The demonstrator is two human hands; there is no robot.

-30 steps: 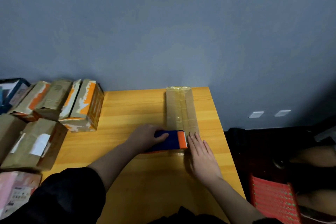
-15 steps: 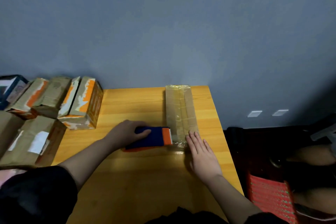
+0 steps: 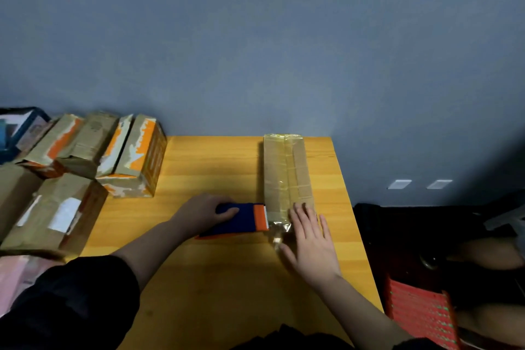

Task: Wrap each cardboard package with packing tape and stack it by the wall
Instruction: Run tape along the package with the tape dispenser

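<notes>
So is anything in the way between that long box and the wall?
Nothing visible. The long package lies on the table with its far end already by the wall; the other boxes sit off to its left.

A left hand grips a blue and orange tape dispenser against a long cardboard package on a wooden table. The right hand lies flat on the package's near end. Other boxes sit at left.

No text can be read; the white labels on one cardboard box are too blurred.
</notes>
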